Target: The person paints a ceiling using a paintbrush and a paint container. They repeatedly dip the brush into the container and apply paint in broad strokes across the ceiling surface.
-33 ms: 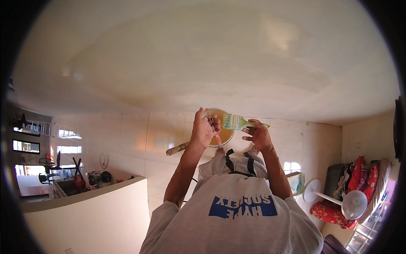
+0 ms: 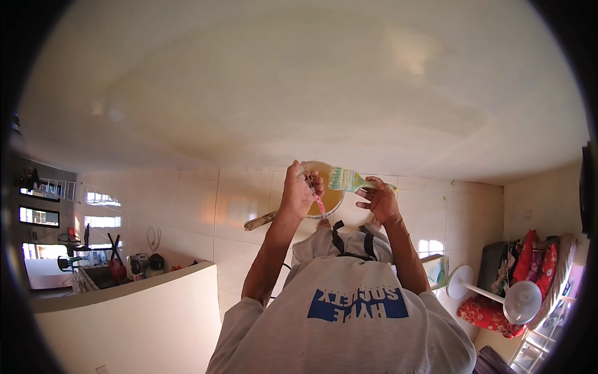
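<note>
My right hand (image 2: 380,199) grips a paintbrush (image 2: 349,179) by its handle. The brush points left, and its wide bristles are coated green and whitish. Curled fingers of my left hand (image 2: 300,192) close around a narrow pink-red tool (image 2: 321,207), whose lower end shows below them; the rest of it is hidden. Beneath both hands stands a round bucket (image 2: 342,201) with yellowish-brown liquid or coating inside. A worn wooden stick (image 2: 260,220) juts out to the left, partly hidden behind my left wrist. The brush tip is over the bucket, apart from my left fingers.
A large smooth pale wall (image 2: 280,87) rises ahead, close to the bucket. Glossy tiles (image 2: 243,193) cover the floor. At left is a low partition (image 2: 137,318). A white pedestal stand (image 2: 522,302) and red patterned cloth (image 2: 492,316) are at right.
</note>
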A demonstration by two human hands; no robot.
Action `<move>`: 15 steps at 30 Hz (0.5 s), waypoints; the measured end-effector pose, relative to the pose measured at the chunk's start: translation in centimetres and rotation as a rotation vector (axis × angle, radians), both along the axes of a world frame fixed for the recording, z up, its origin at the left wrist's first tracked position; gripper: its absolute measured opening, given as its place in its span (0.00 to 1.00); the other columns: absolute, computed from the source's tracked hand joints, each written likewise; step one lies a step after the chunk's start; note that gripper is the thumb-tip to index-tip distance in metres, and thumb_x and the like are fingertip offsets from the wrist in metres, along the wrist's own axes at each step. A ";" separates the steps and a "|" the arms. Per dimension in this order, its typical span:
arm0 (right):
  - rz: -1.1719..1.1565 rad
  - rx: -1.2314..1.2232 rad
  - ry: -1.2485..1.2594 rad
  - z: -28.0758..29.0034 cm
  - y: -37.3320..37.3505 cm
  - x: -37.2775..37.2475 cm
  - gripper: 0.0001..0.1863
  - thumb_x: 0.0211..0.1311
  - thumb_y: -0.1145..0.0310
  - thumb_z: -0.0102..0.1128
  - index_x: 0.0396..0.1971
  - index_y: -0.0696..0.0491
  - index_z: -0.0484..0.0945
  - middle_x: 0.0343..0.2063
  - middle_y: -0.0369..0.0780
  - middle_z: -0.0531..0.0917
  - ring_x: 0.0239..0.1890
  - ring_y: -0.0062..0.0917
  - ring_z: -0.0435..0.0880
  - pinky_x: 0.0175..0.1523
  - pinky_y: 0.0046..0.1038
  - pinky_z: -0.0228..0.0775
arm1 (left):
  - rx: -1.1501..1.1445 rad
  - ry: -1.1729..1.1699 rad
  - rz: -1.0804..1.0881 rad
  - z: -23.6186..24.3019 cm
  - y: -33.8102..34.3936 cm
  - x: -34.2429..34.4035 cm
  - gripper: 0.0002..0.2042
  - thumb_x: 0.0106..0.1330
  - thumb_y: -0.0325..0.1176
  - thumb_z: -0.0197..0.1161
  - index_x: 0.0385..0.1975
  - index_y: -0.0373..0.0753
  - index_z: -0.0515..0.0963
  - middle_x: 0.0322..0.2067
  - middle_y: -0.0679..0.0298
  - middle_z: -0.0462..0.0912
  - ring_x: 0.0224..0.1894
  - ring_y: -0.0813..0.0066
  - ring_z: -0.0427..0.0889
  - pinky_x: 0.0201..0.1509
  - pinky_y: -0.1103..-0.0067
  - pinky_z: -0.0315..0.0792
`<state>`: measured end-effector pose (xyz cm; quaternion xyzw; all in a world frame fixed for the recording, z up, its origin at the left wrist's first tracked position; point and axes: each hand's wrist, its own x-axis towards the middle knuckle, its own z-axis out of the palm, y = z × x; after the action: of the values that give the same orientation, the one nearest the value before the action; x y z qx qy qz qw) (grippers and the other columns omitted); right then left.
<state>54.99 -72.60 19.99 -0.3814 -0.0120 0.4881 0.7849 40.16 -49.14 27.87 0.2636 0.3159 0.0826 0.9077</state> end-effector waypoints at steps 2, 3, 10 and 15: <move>-0.034 0.111 0.051 -0.7 -0.1 -0.1 0.21 0.72 0.51 0.54 0.56 0.48 0.72 0.54 0.42 0.79 0.52 0.34 0.83 0.46 0.45 0.83 | -0.021 -0.036 -0.006 -2.3 0.6 -0.2 0.31 0.66 0.67 0.53 0.37 0.38 0.75 0.30 0.60 0.77 0.32 0.65 0.75 0.39 0.71 0.68; -0.058 0.170 0.053 -0.4 0.0 0.7 0.20 0.72 0.51 0.55 0.56 0.46 0.73 0.53 0.42 0.79 0.52 0.34 0.83 0.46 0.45 0.83 | -0.053 -0.082 -0.013 -4.2 1.2 -0.5 0.31 0.66 0.67 0.54 0.37 0.38 0.75 0.29 0.61 0.77 0.32 0.65 0.75 0.38 0.71 0.67; -0.477 0.264 -0.348 10.2 -1.0 8.4 0.13 0.72 0.63 0.62 0.50 0.44 0.70 0.47 0.37 0.82 0.48 0.25 0.84 0.44 0.36 0.82 | -0.003 0.134 0.117 -10.0 2.0 -0.2 0.30 0.64 0.68 0.52 0.31 0.40 0.72 0.26 0.62 0.74 0.29 0.64 0.72 0.37 0.68 0.67; -0.788 0.022 -0.823 17.7 -1.8 15.0 0.17 0.71 0.65 0.63 0.54 0.59 0.78 0.49 0.42 0.82 0.48 0.27 0.84 0.50 0.34 0.83 | -0.068 0.276 0.256 -12.5 1.9 0.5 0.27 0.65 0.66 0.50 0.25 0.45 0.66 0.21 0.67 0.66 0.23 0.67 0.66 0.28 0.68 0.62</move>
<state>69.98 -74.41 37.65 -0.5077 -0.1789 -0.0304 0.8422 40.68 -47.21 15.40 0.1992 0.4709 0.1498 0.8462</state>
